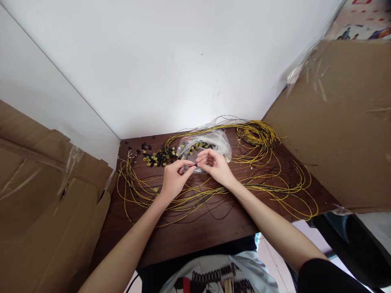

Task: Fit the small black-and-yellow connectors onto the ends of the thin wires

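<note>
My left hand [175,176] and my right hand [216,167] meet fingertip to fingertip above the middle of the table. Between them runs a thin black wire [196,165], pinched by thumb and forefinger on both sides; its finer detail is too small to make out. The right hand's other fingers are loosely curled. Just behind the hands lies a clear plastic bag [224,148] with black and yellow connectors in it. A pile of similar connectors [160,158] is left of the bag. Under my wrists pass long yellow and black wires [250,187].
A coil of yellow wires [259,136] rests at the back right of the brown table [195,240]. Cardboard [342,122] walls off the right side, and more cardboard [51,203] the left. A white wall [183,69] stands behind. Small black bits [143,146] are scattered at the back left.
</note>
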Demonstrator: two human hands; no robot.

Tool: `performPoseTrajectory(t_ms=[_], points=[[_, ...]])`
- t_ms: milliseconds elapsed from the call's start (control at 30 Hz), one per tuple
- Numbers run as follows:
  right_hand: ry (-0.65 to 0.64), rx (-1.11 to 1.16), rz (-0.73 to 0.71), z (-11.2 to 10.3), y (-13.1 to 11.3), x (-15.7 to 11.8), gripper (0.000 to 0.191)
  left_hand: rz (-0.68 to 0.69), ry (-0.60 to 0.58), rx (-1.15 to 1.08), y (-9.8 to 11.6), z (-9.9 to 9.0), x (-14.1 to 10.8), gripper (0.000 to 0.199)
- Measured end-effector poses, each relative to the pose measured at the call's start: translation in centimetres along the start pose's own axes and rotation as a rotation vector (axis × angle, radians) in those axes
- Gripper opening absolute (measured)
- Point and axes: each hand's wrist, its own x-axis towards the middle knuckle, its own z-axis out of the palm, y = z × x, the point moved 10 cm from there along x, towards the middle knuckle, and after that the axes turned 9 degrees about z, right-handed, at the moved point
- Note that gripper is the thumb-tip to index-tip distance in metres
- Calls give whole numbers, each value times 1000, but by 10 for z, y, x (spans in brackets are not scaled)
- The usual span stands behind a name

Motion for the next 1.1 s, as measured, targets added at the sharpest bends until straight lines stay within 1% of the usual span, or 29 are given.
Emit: performPoseTrajectory(t_ms=[100, 233, 333, 433, 633, 900, 1033, 1100], points=[[22, -23, 12, -2, 1, 1, 23, -46, 26, -46, -6, -3, 1, 19], [56, -112, 24, -7, 2, 2, 20, -119, 89, -178, -16, -7, 2, 22], [63, -201, 29, -8, 1, 1, 20, -180, 139, -288, -23, -8, 1, 24], [59, -245, 38, -6, 0, 0, 22, -216, 167, -351, -27, -8, 1, 26], [11, -247, 28, 2, -2, -2, 22, -233, 138, -371, -25, -4, 0, 27], [-27, -244, 5, 8, -3, -4, 22, -234, 114, -362, -23, -1, -1, 25], [-63, -265, -10, 13, -4, -5, 25, -275, 92, -457, -19, 3, -1, 21], [-52, -266, -17, 12, -6, -5, 25, -314, 87, -529, -19, 6, -2, 21]])
